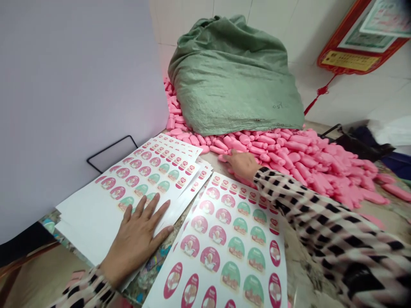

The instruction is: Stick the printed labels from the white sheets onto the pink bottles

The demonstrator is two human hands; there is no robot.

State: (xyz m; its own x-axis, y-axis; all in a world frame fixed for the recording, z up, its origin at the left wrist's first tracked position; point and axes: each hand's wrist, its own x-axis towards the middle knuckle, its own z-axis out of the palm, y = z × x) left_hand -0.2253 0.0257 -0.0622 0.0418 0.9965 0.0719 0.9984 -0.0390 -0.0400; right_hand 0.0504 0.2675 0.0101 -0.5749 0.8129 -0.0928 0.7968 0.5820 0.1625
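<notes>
My left hand lies flat with its fingers spread on a fanned stack of white sticker sheets. Round and oval labels in pink and green are printed on them. Another sticker sheet lies to the right, under my right forearm. Beyond that sheet, my right hand reaches into a heap of pink plastic bottles. Its fingers are closed at a small pink bottle on the heap's near left edge; part of the grip is hidden behind the hand.
A large green sack rests on the bottles at the back. At left stands a pale lilac panel, with a black wire frame at its base. A red hanging decoration is on the tiled wall. Dark bags lie at right.
</notes>
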